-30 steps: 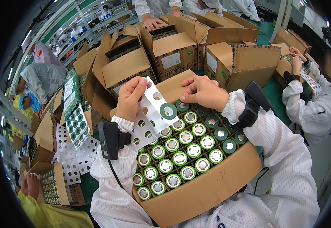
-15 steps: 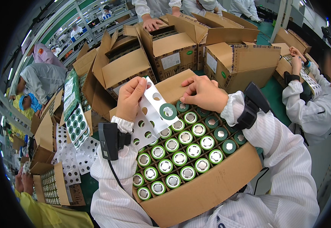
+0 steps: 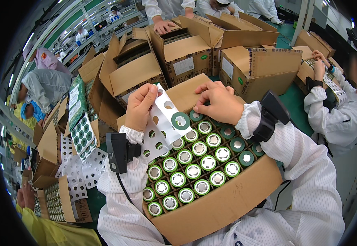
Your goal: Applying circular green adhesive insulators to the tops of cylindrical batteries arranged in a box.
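Note:
An open cardboard box (image 3: pixel 223 205) in front of me holds several upright cylindrical cells with green rims and silver tops (image 3: pixel 193 170). My left hand (image 3: pixel 139 106) pinches a white backing sheet (image 3: pixel 162 123) full of round holes, with one green ring sticker (image 3: pixel 181 121) still on it, held over the box's far left corner. My right hand (image 3: pixel 219 102) rests fingertips-down on a cell top in the far row (image 3: pixel 195 115). Black devices are strapped to both wrists.
Open cardboard boxes (image 3: pixel 182 53) crowd the far side of the green table. Used white hole-punched sheets (image 3: pixel 78 172) and a green sticker sheet (image 3: pixel 84 135) lie at my left. Other workers in white coats stand at the right (image 3: pixel 342 110) and far end (image 3: pixel 162 26).
My right hand's fingertips have shifted slightly along the far row of cells. The left hand and sheet stay about where they were.

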Available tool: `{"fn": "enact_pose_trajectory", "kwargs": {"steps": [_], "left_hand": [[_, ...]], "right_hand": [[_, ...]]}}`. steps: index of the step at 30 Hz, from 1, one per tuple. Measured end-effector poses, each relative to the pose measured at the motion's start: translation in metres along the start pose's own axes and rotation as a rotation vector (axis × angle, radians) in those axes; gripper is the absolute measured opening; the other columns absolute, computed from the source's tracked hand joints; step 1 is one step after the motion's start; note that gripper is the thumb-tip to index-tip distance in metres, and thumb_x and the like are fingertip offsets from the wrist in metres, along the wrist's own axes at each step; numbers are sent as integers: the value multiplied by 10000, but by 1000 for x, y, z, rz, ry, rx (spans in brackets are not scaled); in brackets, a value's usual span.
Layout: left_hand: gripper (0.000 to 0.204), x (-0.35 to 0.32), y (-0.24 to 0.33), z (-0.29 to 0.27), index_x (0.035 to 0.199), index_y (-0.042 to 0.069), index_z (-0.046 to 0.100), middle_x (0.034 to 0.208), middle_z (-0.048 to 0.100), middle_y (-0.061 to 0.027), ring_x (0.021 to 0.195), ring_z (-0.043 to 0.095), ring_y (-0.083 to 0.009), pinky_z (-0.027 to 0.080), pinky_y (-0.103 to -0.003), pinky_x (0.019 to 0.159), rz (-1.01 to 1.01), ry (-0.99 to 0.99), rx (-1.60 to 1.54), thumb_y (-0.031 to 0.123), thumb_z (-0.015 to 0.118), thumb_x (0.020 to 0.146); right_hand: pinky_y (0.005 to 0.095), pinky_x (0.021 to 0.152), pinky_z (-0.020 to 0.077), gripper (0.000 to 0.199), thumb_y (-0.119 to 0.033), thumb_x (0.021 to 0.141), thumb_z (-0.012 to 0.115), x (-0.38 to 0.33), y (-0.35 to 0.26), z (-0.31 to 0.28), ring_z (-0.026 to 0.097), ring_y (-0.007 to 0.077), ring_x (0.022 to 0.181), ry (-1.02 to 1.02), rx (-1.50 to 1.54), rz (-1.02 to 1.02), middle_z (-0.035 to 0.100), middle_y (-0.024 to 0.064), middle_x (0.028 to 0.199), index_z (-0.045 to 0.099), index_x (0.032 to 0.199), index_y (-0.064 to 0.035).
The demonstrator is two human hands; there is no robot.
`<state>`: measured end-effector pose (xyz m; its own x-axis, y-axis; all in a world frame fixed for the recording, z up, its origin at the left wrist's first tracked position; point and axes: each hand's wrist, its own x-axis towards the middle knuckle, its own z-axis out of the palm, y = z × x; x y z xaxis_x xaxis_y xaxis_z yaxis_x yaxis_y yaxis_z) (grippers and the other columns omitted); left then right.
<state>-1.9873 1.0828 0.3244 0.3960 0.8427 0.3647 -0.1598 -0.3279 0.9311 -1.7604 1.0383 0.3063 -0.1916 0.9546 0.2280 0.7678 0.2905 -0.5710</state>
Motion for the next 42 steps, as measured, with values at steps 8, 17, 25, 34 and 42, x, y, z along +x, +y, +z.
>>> {"fn": "enact_pose_trajectory", "kwargs": {"steps": [8, 17, 25, 34, 42], "left_hand": [[261, 4, -5, 2, 822, 40, 580, 735, 555, 54, 660, 452, -7, 355, -163, 598, -2, -18, 6, 271, 527, 931], [257, 4, -5, 0, 833, 36, 585, 741, 563, 46, 662, 463, -13, 364, -168, 602, 4, -19, -11, 266, 526, 932], [263, 8, -9, 5, 835, 29, 583, 742, 570, 43, 656, 470, -13, 374, -171, 606, 0, -33, -1, 265, 522, 934], [249, 1, -2, 0, 839, 39, 570, 743, 553, 48, 660, 466, -9, 370, -167, 601, 0, -32, 31, 259, 513, 938], [260, 8, -8, 1, 842, 29, 579, 748, 570, 42, 665, 468, -16, 370, -172, 611, 0, -60, 42, 263, 513, 937]], "right_hand": [[429, 841, 247, 65, -197, 680, 689, -2, 8, 6, 437, 205, 1021, 212, -122, -226, 558, -3, 970, 665, 679, -136], [424, 881, 278, 67, -141, 713, 668, -14, -10, 3, 465, 180, 987, 210, -541, -535, 540, 3, 977, 649, 680, -86], [493, 972, 214, 98, -142, 731, 628, -20, -12, -2, 462, 197, 1012, 266, -563, -530, 547, 36, 965, 680, 681, -75], [489, 960, 227, 133, -175, 761, 633, -19, -16, 0, 452, 190, 1036, 301, -493, -479, 558, 36, 1014, 686, 697, -71], [468, 947, 236, 231, -239, 828, 561, -21, -15, 3, 426, 186, 1041, 269, -718, -595, 531, 17, 969, 668, 690, -88]]}}
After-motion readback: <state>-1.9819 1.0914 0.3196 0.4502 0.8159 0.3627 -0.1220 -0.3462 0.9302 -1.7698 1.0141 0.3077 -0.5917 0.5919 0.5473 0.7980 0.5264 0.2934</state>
